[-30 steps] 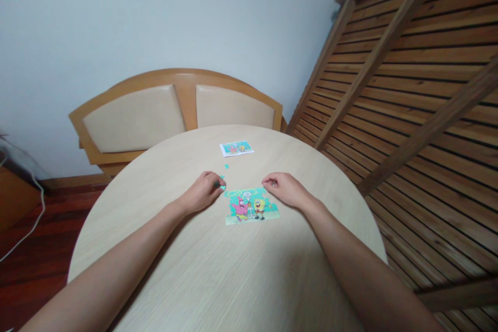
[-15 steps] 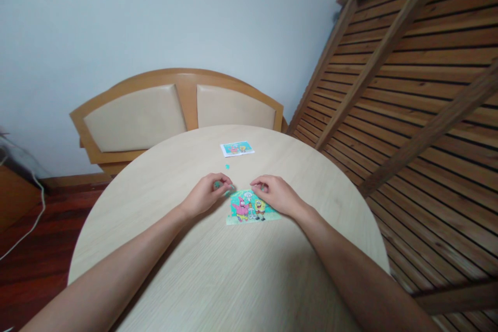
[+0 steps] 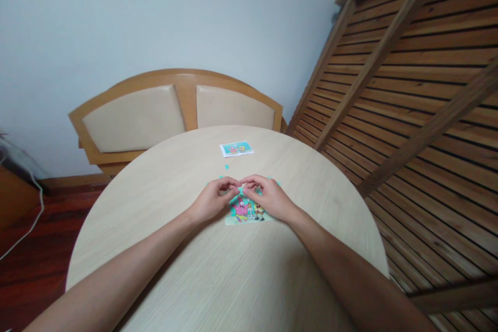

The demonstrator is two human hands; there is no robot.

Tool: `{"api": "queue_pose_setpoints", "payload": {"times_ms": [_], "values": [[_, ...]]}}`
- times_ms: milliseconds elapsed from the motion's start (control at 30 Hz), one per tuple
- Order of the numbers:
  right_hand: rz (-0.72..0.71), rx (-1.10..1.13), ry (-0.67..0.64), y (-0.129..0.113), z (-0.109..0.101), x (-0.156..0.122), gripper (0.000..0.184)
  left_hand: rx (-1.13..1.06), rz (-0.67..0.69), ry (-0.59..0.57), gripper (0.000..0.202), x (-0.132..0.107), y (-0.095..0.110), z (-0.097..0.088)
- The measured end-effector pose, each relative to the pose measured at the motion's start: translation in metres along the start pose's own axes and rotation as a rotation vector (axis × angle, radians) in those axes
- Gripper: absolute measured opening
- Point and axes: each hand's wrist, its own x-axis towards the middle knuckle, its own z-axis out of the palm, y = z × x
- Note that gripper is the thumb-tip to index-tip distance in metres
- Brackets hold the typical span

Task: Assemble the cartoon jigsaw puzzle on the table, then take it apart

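Observation:
A small cartoon jigsaw puzzle (image 3: 245, 212), teal with pink and yellow figures, lies on the round pale wooden table (image 3: 218, 280). My left hand (image 3: 216, 199) and my right hand (image 3: 266, 198) rest over its upper part, fingertips meeting above the puzzle's top edge. Both hands have their fingers curled into a pinch; what they hold is hidden or too small to name. The hands cover the top half of the puzzle. A loose teal piece (image 3: 226, 167) lies just beyond the hands.
A small reference picture card (image 3: 236, 148) lies near the table's far edge. Behind the table stands a wooden headboard with beige padded panels (image 3: 175, 109). A slatted wooden frame (image 3: 408, 83) leans on the right. A white cable (image 3: 27, 218) runs over the dark floor at left.
Both hands have moved inward from the puzzle's sides until their fingertips meet over its top edge. The left hand brought a teal piece along.

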Motion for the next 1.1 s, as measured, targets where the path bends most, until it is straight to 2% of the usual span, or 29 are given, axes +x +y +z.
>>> {"api": "queue_pose_setpoints", "payload": {"times_ms": [133, 400, 500, 700, 867, 967, 1100], "values": [[0.000, -0.019, -0.030, 0.003, 0.003, -0.001, 0.024, 0.080, -0.003, -0.068, 0.027, 0.000, -0.004, -0.006], [-0.027, -0.225, -0.056, 0.012, -0.002, 0.000, 0.026, 0.086, -0.087, -0.006, 0.019, 0.004, -0.019, -0.019], [-0.025, -0.202, -0.049, 0.012, -0.002, 0.000, 0.025, 0.085, -0.084, -0.018, 0.023, 0.004, -0.017, -0.017], [-0.003, -0.014, -0.066, 0.006, 0.005, -0.001, 0.031, 0.032, -0.033, -0.027, 0.025, 0.001, -0.010, -0.007], [-0.020, -0.074, -0.067, 0.006, -0.003, 0.001, 0.025, 0.078, 0.000, 0.001, 0.027, -0.001, -0.007, -0.004], [0.025, -0.078, -0.040, 0.012, -0.016, 0.001, 0.018, 0.255, 0.141, -0.101, 0.028, -0.005, -0.001, -0.006], [0.162, -0.002, 0.000, 0.030, -0.038, 0.001, 0.018, 0.446, 0.361, -0.350, 0.041, -0.012, 0.005, -0.007]]}}
